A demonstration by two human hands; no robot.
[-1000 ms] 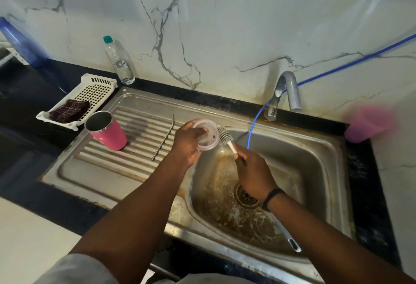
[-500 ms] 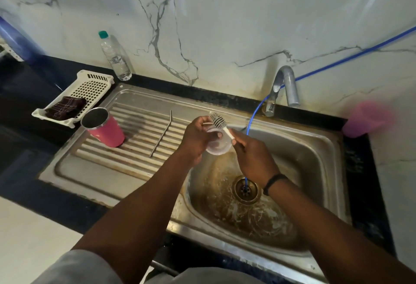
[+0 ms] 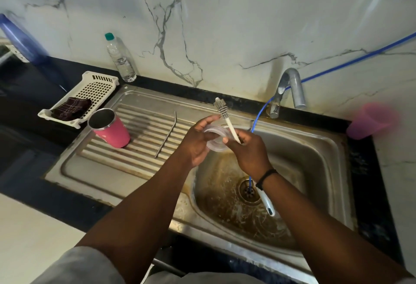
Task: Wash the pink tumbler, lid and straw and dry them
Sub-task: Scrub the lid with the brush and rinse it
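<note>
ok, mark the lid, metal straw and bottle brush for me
lid [image 3: 216, 139]: head view, clear rim facing the camera.
metal straw [image 3: 166, 136]: head view, mid-shaft on the drainboard.
bottle brush [image 3: 221, 107]: head view, bristle head.

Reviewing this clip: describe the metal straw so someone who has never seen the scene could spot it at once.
Start at the steel sink and move to its ribbed drainboard on the left. The straw lies there flat across the ribs, between the pink tumbler and the person's left hand. It is the only thin silver rod there, with a bent far end.
</note>
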